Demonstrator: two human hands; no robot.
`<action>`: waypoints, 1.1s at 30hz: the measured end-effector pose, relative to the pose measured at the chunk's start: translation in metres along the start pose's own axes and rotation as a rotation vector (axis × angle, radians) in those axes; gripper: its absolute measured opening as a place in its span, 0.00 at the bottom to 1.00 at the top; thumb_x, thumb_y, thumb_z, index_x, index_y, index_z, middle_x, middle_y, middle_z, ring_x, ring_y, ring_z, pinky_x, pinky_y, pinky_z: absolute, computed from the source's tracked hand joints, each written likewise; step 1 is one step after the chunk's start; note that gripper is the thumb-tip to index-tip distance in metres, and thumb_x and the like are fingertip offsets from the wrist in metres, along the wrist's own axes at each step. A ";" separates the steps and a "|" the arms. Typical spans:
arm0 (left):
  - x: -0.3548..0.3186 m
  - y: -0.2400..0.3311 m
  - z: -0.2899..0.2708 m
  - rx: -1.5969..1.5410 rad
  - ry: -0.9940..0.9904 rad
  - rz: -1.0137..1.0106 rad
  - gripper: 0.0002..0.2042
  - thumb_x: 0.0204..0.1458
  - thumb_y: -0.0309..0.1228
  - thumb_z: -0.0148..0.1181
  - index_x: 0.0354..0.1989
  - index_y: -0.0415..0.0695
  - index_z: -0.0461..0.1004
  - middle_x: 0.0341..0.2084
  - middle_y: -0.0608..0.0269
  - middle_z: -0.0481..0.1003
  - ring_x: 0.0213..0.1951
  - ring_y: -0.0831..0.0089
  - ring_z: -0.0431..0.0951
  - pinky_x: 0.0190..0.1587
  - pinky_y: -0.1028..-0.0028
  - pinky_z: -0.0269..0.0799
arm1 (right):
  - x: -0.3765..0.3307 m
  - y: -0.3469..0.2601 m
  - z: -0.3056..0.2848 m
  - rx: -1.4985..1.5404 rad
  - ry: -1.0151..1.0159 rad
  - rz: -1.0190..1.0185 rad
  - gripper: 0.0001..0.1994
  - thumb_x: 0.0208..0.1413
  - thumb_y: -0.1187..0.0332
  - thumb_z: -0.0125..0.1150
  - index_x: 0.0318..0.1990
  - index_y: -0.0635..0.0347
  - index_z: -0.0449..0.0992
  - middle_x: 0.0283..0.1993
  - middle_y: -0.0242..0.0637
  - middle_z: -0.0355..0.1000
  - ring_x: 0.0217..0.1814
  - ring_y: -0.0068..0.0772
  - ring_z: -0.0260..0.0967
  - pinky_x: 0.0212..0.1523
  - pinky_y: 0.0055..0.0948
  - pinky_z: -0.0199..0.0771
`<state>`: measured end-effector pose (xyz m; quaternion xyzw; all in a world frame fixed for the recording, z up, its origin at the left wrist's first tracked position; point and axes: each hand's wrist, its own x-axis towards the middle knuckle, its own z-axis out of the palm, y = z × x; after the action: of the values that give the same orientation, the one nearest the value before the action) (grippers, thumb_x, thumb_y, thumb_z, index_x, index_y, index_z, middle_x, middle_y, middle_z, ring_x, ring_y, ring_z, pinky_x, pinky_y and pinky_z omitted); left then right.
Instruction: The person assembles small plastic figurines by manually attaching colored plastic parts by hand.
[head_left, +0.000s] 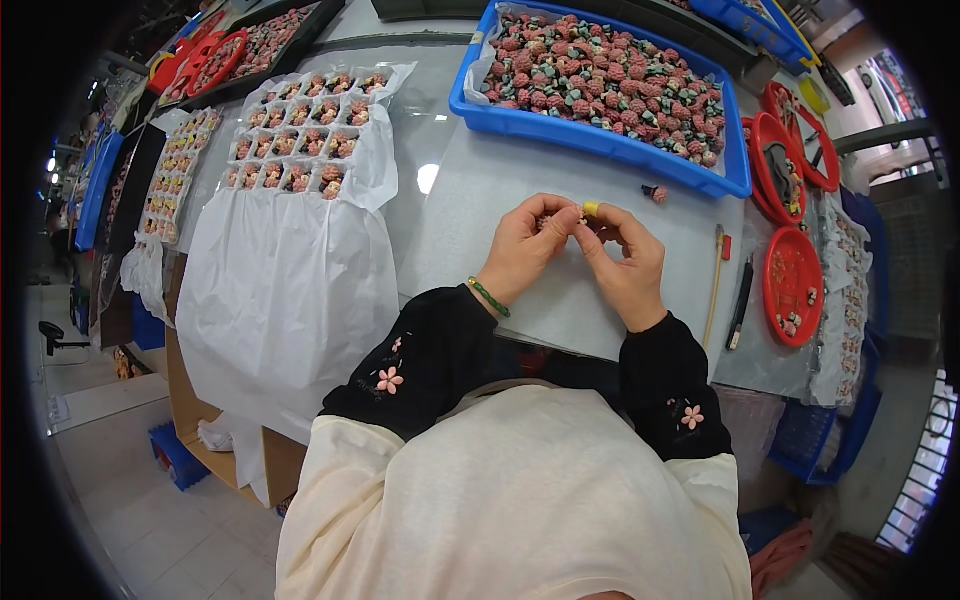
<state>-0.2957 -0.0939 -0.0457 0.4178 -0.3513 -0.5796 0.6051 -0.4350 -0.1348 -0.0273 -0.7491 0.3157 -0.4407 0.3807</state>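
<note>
My left hand (528,246) and my right hand (627,262) meet above the grey tabletop, fingertips pinched together. Between them is a small pink figurine (582,217), mostly covered by the fingers. Yellow tape (591,209) wraps a finger of the right hand, and a green bracelet (489,298) circles the left wrist. A single pink and dark figurine (656,193) lies on the table beyond my right hand. Behind it stands a blue tray (610,147) heaped with many similar pink and dark pieces.
To the left, a white compartment tray (372,178) holds rows of figurines, with a white plastic sheet (290,290) draped in front. At the right are a thin brush (715,290), a black-handled tool (741,303), a red bowl (771,290) with small parts, and more red bowls.
</note>
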 end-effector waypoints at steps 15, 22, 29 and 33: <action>0.000 0.005 -0.004 -0.329 -0.059 -0.130 0.16 0.50 0.22 0.49 0.49 0.36 0.63 0.42 0.61 0.68 0.40 0.78 0.70 0.41 0.79 0.67 | -0.010 0.015 0.002 0.272 0.099 0.087 0.16 0.45 0.80 0.60 0.43 0.68 0.67 0.38 0.37 0.69 0.40 0.25 0.67 0.41 0.22 0.69; 0.000 -0.001 -0.001 -0.137 -0.029 -0.038 0.16 0.53 0.23 0.48 0.51 0.35 0.62 0.45 0.57 0.67 0.45 0.73 0.69 0.48 0.73 0.68 | -0.005 0.012 -0.003 0.478 0.065 0.337 0.09 0.45 0.74 0.63 0.33 0.67 0.72 0.28 0.33 0.71 0.28 0.18 0.67 0.31 0.16 0.67; -0.005 -0.003 0.009 0.116 -0.071 0.196 0.20 0.47 0.21 0.56 0.50 0.34 0.63 0.40 0.60 0.67 0.41 0.73 0.71 0.45 0.75 0.70 | -0.003 0.017 -0.002 0.392 0.043 0.374 0.08 0.48 0.72 0.60 0.34 0.66 0.72 0.26 0.31 0.70 0.26 0.17 0.66 0.28 0.15 0.66; -0.010 -0.002 0.014 0.352 -0.037 0.153 0.20 0.46 0.22 0.57 0.50 0.35 0.65 0.41 0.61 0.66 0.44 0.75 0.69 0.47 0.77 0.68 | -0.004 0.015 -0.002 0.421 0.165 0.397 0.16 0.58 0.60 0.46 0.39 0.66 0.71 0.29 0.32 0.68 0.25 0.16 0.62 0.25 0.15 0.61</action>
<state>-0.3102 -0.0856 -0.0413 0.4784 -0.4889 -0.4691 0.5586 -0.4404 -0.1394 -0.0409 -0.5388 0.3876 -0.4727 0.5796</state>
